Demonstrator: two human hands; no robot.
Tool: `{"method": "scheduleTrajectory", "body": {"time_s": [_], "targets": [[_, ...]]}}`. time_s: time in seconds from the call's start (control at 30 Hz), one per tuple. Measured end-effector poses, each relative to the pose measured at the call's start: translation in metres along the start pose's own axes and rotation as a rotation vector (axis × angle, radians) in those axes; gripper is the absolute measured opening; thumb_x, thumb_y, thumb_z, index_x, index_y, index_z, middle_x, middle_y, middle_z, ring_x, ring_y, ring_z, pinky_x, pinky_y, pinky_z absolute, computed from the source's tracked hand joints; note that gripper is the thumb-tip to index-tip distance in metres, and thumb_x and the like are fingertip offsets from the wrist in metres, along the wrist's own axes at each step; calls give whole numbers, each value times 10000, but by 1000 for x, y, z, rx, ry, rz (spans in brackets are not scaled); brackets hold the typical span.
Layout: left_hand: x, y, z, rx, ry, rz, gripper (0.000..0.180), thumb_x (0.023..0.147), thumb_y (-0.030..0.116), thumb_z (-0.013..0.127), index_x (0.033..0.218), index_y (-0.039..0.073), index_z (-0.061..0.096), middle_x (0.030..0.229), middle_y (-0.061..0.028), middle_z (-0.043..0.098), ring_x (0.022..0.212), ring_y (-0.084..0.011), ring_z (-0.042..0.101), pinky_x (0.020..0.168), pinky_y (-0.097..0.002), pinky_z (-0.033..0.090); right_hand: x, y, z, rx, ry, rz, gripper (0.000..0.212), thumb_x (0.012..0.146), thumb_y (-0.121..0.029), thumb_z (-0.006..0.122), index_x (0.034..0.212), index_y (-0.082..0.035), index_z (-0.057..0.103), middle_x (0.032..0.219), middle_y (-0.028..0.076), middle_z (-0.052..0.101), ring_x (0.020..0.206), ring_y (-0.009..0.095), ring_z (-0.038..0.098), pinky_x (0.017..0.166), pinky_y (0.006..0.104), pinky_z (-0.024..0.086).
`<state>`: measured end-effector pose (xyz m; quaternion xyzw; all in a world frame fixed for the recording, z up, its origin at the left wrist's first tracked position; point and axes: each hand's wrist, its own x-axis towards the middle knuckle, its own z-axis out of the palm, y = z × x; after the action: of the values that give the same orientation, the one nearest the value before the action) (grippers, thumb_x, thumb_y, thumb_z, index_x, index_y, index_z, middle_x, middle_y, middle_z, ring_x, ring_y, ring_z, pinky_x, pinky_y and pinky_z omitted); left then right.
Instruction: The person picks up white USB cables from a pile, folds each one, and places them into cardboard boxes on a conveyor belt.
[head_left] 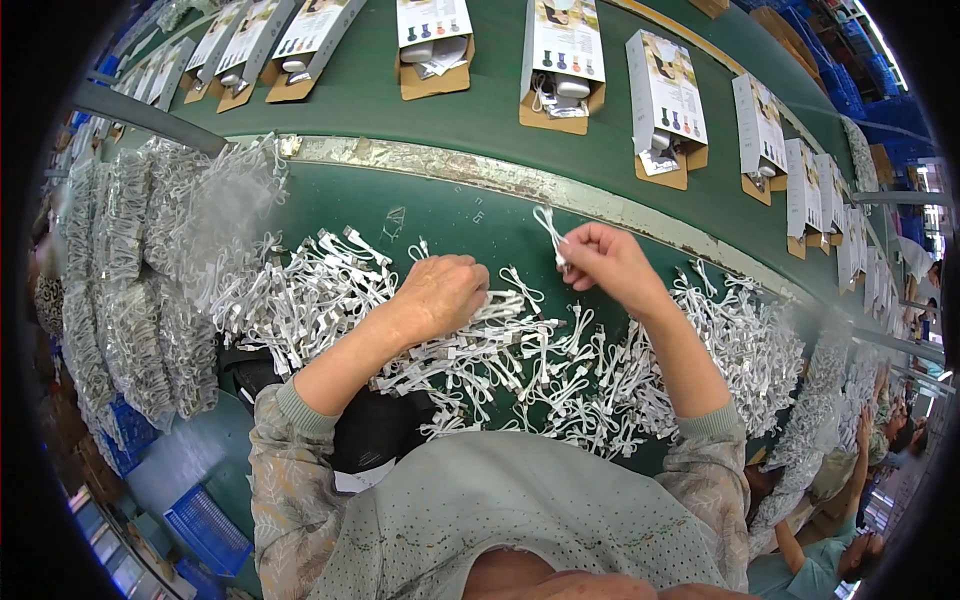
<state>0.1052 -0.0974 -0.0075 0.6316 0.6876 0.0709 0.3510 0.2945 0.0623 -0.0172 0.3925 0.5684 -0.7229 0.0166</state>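
A wide pile of short white cables (520, 365) covers the green bench in front of me. My left hand (440, 293) rests palm down on the pile, fingers curled over some cables near its middle. My right hand (605, 258) is lifted slightly above the pile and pinches one folded white cable (548, 225) between thumb and fingers; its loop sticks up toward the metal strip.
Beyond a worn metal strip (480, 172) a green conveyor belt (370, 95) carries several open cardboard boxes (560, 70) with white devices inside. Clear bags of bundled cables (130, 280) are heaped at my left. Blue crates (205, 530) sit low left. Another person (850, 520) works at the right.
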Motion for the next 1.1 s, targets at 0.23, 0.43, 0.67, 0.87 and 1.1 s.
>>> {"method": "scheduleTrajectory", "body": {"time_s": [0.23, 0.43, 0.67, 0.87, 1.1], "targets": [[3, -7, 6, 26, 65, 186, 98, 684, 112, 607, 744, 46, 567, 778, -118, 560, 817, -307, 553, 731, -404, 451, 86, -28, 21, 663, -24, -48, 185, 854, -129, 622, 982, 2, 593, 825, 46, 611, 688, 107, 584, 667, 246, 544], [-6, -10, -35, -318, 401, -91, 141, 773, 126, 639, 827, 5, 591, 613, -51, 533, 525, -136, 496, 496, -281, 408, 173, -54, 47, 924, 201, -79, 99, 840, -21, 595, 908, 50, 579, 847, 105, 582, 742, 190, 583, 657, 296, 556], [25, -81, -70, -438, 760, -308, 154, 784, 138, 606, 799, -13, 633, 629, -129, 606, 578, -191, 587, 572, -318, 463, 212, -40, -16, 841, 209, -196, 327, 879, -306, 603, 759, -6, 548, 610, 53, 524, 497, 126, 512, 415, 242, 407], [80, -151, -113, -53, 947, -484, 151, 723, 123, 577, 746, -11, 643, 772, -216, 633, 757, -389, 615, 709, -457, 481, 53, -53, 30, -882, -125, -197, 346, 807, -341, 653, 834, 3, 634, 626, 97, 618, 546, 169, 602, 542, 307, 492], [124, -117, -100, -250, 877, -182, 392, 743, 125, 633, 1087, -49, 560, 1024, -261, 593, 966, -384, 579, 857, -431, 453, -20, 7, 50, -1053, -118, -357, 250, 756, -199, 678, 899, -26, 568, 855, 132, 598, 793, 310, 602, 685, 398, 477]]}}
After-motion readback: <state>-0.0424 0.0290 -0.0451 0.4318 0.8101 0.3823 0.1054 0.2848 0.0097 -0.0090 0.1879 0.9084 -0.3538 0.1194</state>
